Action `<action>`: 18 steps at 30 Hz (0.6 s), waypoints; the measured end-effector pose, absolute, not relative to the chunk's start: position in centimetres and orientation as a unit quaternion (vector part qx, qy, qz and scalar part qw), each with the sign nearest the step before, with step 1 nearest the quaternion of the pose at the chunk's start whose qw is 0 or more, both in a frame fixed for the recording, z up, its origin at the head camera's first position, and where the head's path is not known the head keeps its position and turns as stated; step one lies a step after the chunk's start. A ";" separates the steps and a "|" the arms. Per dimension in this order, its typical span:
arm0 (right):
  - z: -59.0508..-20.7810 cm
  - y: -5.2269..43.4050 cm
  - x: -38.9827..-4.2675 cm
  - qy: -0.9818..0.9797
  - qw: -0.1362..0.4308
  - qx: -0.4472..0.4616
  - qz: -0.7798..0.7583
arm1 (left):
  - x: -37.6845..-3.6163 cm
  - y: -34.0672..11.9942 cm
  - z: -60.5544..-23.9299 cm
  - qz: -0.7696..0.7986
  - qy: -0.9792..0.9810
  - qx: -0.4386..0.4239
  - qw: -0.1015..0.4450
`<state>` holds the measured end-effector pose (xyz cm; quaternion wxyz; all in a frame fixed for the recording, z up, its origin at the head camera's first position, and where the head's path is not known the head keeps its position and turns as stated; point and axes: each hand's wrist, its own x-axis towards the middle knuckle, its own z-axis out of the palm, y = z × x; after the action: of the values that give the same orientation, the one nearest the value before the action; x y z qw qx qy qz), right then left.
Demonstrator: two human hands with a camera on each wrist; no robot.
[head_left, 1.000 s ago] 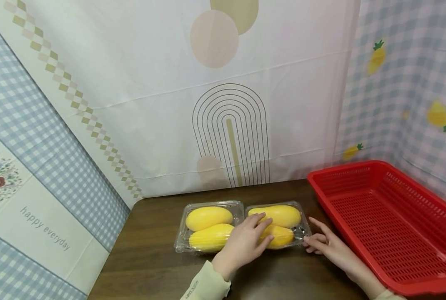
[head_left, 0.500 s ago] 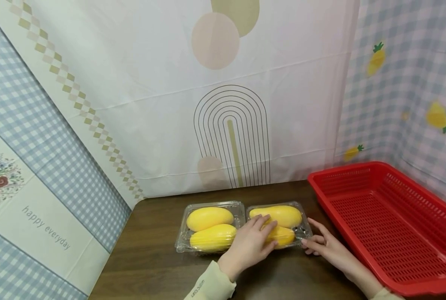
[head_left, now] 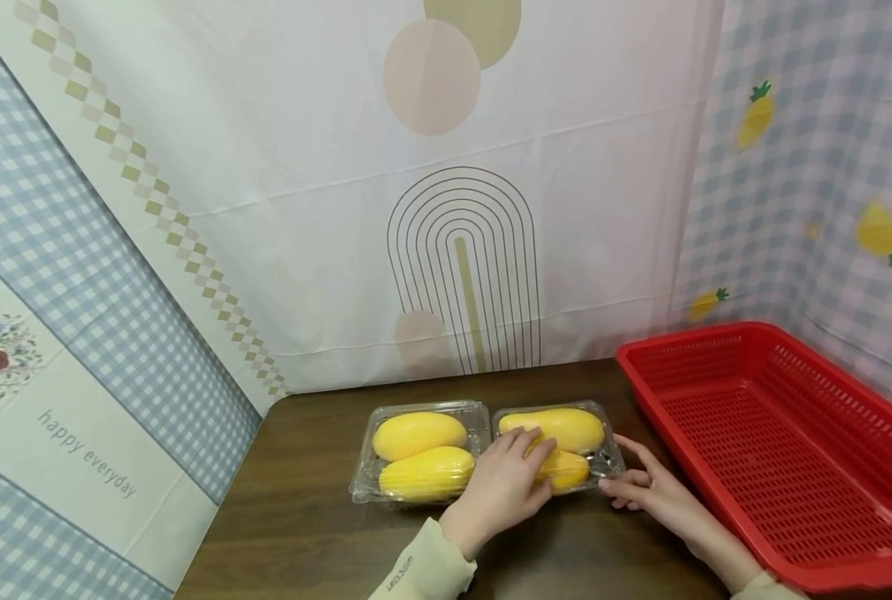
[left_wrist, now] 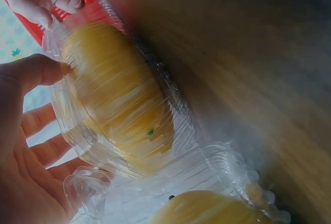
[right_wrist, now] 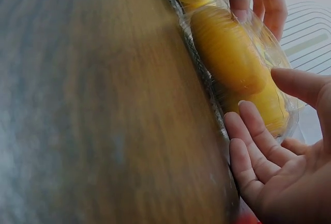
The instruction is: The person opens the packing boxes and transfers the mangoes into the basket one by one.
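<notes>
Two clear plastic clamshell boxes stand side by side on the wooden table, each with two yellow oblong fruits that look like mangoes. My left hand [head_left: 502, 483] rests over the right box [head_left: 603, 479], its fingers spread across the lid above the front fruit [head_left: 569, 471]. In the left wrist view, the thumb [left_wrist: 46, 71] touches the plastic beside a fruit [left_wrist: 116, 89]. At that box's right end is my right hand [head_left: 652, 492], with fingertips at the edge and front corner. In the right wrist view its fingers [right_wrist: 258, 146] lie loosely along the side. The left box [head_left: 363, 479] is untouched.
A large red plastic basket [head_left: 776, 467] stands to the right, close beside my right forearm. The brown table [head_left: 281, 517] ends on the left at a checked cloth [head_left: 78, 250]. Behind it hangs a pale patterned cloth [head_left: 326, 275].
My left hand has slid slightly to the right over the right box, and its fingers have drawn nearer together. My right hand has shifted slightly left at the box's corner. The boxes stay put.
</notes>
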<state>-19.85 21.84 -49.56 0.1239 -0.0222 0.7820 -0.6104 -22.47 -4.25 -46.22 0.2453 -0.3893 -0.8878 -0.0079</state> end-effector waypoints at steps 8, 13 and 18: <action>-49.5 21.8 -20.0 0.789 0.125 -0.022 -0.601 | -22.9 -4.6 -46.1 0.002 -0.879 -0.411 0.243; -49.6 21.8 -20.1 0.795 0.127 -0.022 -0.592 | -23.0 -4.7 -46.1 0.015 -0.876 -0.418 0.239; -49.5 21.7 -20.1 0.799 0.132 -0.022 -0.586 | -23.0 -4.5 -45.7 0.027 -0.880 -0.416 0.228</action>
<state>-20.12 21.74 -49.52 0.1321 -0.0216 0.7994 -0.5856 -22.98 -4.53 -45.72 0.2279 -0.4161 -0.8799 0.0269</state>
